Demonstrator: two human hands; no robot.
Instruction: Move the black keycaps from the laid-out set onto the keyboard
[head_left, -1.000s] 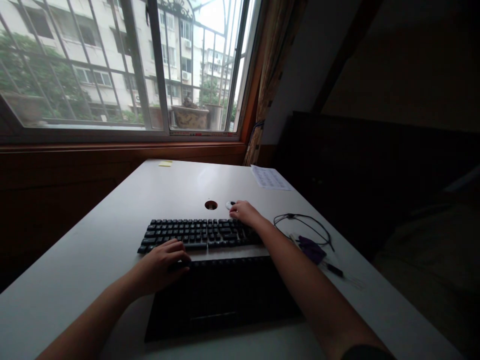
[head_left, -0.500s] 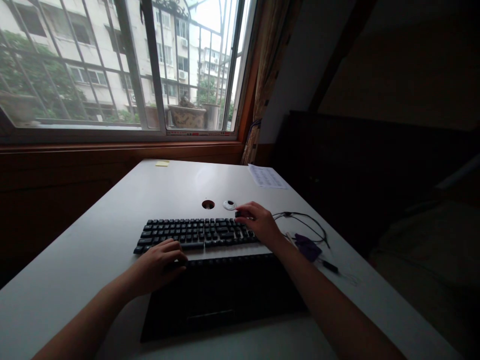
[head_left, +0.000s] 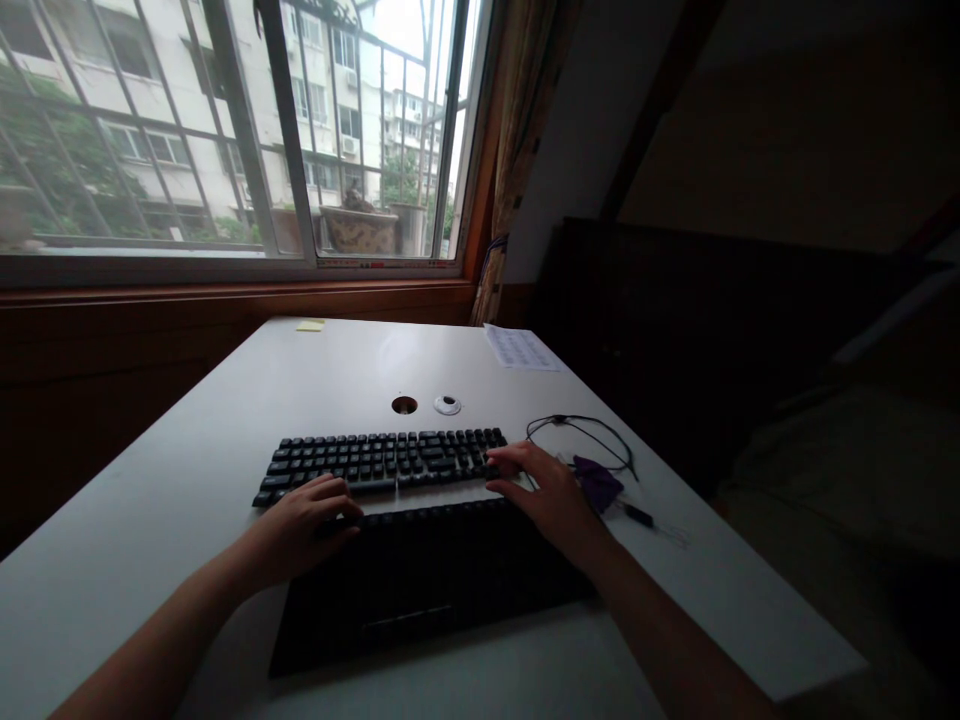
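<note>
Two grips we can't confirm: left hand (head_left: pixel 319 515) curled at flat black keyboard (head_left: pixel 420 590), right hand (head_left: pixel 544 490) bent by square black keycaps (head_left: pixel 364 462); pinch squarely.

Here's the right hand (head_left: pixel 546 492) at the black keycaps (head_left: pixel 436 464), left hand (head_left: pixel 307 520) on the keyboard (head_left: pixel 427 570) nearer the desk's (head_left: pixel 217 420) front edge!

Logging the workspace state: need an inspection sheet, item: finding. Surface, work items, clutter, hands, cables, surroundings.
Surface: white desk with round hole
Work items: black keycaps in rows beyond dark keyboard
Clutter: yellow note, printed paper, purple cloth
Hands: left hand at keyboard's far left edge; right hand at keycaps' right end; grips unclear
Cables: black cable looped on the right
Surroundings: window and curtain behind; right side too dark
</note>
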